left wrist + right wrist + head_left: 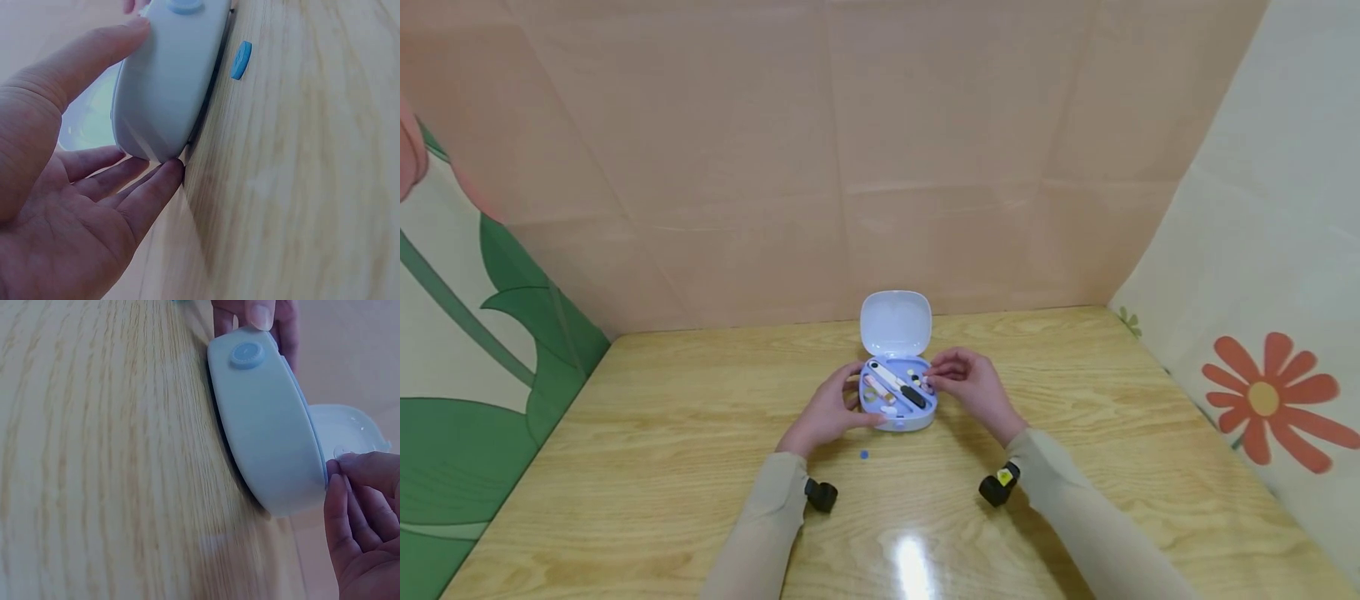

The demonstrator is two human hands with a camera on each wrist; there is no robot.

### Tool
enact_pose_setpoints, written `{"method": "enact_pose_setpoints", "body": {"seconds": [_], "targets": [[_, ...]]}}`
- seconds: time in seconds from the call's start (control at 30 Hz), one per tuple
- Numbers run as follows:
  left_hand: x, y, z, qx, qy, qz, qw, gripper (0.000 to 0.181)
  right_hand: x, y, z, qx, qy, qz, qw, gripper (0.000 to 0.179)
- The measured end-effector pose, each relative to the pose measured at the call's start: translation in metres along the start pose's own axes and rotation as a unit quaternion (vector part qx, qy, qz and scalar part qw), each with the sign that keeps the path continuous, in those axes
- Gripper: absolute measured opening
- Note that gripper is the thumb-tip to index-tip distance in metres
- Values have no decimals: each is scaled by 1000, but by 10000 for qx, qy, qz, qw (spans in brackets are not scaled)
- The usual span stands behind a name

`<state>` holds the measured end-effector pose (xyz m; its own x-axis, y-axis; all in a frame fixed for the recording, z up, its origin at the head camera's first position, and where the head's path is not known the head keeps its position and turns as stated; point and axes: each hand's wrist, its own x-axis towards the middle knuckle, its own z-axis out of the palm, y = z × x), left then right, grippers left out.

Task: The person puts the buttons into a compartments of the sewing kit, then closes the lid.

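A small white-and-blue sewing box stands on the table with its lid raised. My left hand grips its left side, thumb on the front wall and fingers round the far side. In the box tray lie a long white tool with a black end, small pieces at the left and several buttons at the right. At the right compartment my right hand pinches a small pale button between thumb and fingertips, mostly hidden by them. A blue button lies on the table before the box.
The wooden table reaches to a plain pinkish backdrop behind the box. Printed flower sheets hang at both sides. Each sleeve carries a black wrist camera.
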<state>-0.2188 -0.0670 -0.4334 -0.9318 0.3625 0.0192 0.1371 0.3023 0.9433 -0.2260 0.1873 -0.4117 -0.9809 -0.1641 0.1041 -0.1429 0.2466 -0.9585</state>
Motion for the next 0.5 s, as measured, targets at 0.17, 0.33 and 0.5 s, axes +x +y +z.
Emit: {"method": "enact_pose_setpoints", "body": {"seconds": [0.17, 0.33, 0.5], "targets": [[-1, 0, -1, -51, -16, 60, 10000, 89, 7, 10, 4, -176, 200, -82, 9996, 26], [0, 0, -1, -32, -33, 21, 10000, 90, 10, 11, 6, -218, 261, -77, 9994, 26], [2, -2, -1, -37, -24, -18, 10000, 91, 8, 8, 6, -239, 218, 8, 9995, 25]]}}
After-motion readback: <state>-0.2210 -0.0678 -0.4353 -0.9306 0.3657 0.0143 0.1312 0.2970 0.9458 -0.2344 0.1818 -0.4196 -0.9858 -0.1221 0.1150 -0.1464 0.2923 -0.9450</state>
